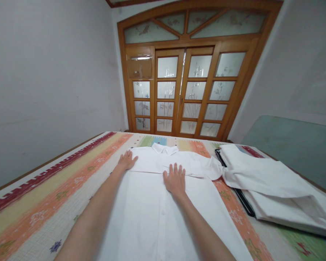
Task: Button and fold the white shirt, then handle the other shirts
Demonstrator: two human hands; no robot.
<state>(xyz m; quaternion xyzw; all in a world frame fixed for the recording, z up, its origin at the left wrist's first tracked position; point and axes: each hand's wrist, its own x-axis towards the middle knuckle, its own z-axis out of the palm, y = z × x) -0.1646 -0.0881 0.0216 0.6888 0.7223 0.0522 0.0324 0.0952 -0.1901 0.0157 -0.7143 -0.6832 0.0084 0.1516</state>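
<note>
A white button-up shirt [143, 203] lies spread out in front of me, its collar [165, 149] at the far end and a row of buttons down the middle. My left hand [127, 160] rests flat on the shirt's left shoulder edge, fingers spread. Palm down, my right hand [176, 180] presses on the chest just right of the button line, fingers stretched out. A crease runs across the chest by both hands. The sleeve [244, 174] on the right reaches out over a white folded cloth stack; the left sleeve does not show.
The shirt lies on a bed-like surface with a striped, patterned cover [78, 177]. At right, the white stack [271, 206] has a black edge [244, 203] beneath it. A pale green panel [296, 145] stands along the right wall. Wooden glass-paned doors [179, 90] close off the far end.
</note>
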